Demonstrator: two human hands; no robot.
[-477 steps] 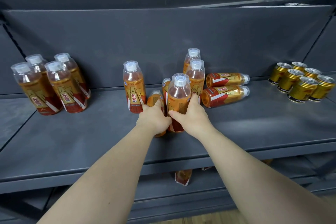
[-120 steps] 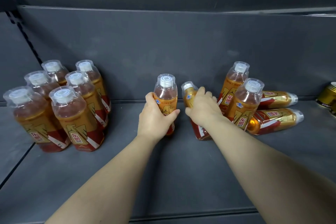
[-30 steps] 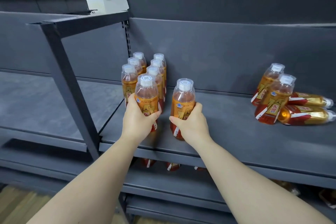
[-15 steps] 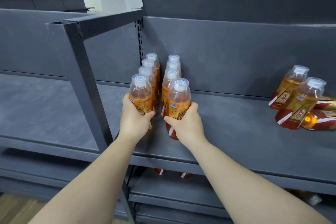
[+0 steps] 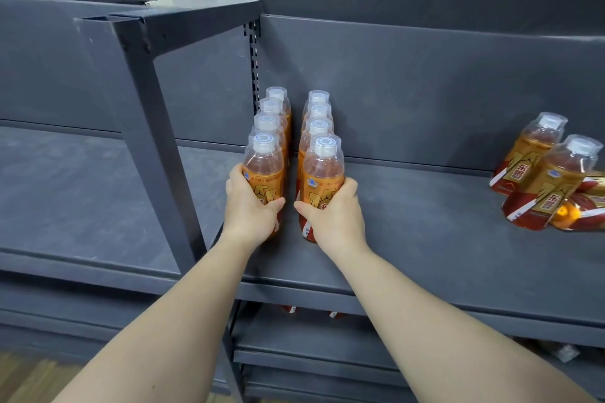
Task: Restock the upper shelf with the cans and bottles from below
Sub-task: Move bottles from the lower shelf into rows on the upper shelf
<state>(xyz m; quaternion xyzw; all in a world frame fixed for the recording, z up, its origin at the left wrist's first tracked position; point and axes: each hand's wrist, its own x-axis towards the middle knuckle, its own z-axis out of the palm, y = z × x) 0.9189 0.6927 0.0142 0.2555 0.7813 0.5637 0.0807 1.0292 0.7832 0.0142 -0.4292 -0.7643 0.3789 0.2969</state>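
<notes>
Two rows of orange drink bottles with white caps stand at the left end of the grey upper shelf (image 5: 425, 239). My left hand (image 5: 250, 209) grips the front bottle of the left row (image 5: 264, 167). My right hand (image 5: 334, 214) grips the front bottle of the right row (image 5: 322, 173). Both bottles stand upright on the shelf, right in front of the rows behind them (image 5: 294, 118).
A dark metal upright post (image 5: 154, 141) rises just left of my left hand. Two more upright bottles (image 5: 553, 173) and lying ones (image 5: 586, 209) sit at the far right. Bottle bases (image 5: 311, 311) show on the lower shelf beneath.
Both hands have pushed their bottles back against the two rows, and the pair now stands slightly apart, each in line with its row.
</notes>
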